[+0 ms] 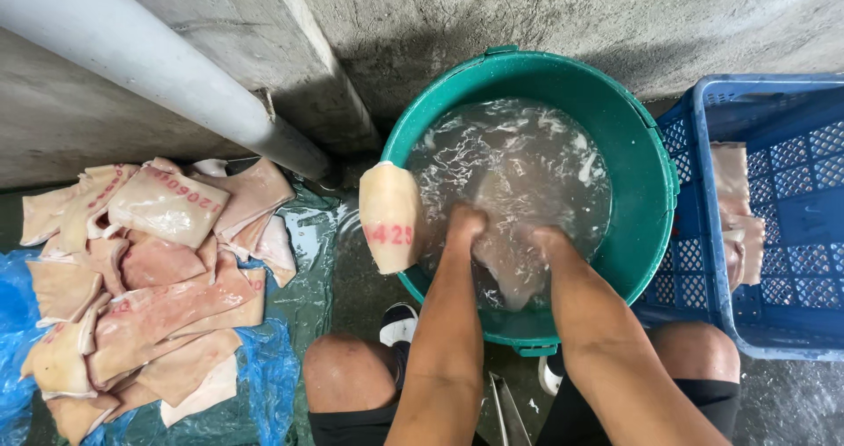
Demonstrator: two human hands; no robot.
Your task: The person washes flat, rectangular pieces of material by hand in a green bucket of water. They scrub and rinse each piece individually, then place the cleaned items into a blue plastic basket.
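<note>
A green round tub full of cloudy water stands on the wet floor in front of me. Both hands are sunk in the water. My left hand and my right hand grip a pale slab of pork skin under the surface, one on each side. Another pale skin piece with a red stamp hangs over the tub's left rim.
A heap of stamped pork skin pieces lies on blue plastic sheeting at the left. A blue plastic crate holding a few skin pieces stands at the right. A grey pipe runs along the concrete wall. My knees frame the tub.
</note>
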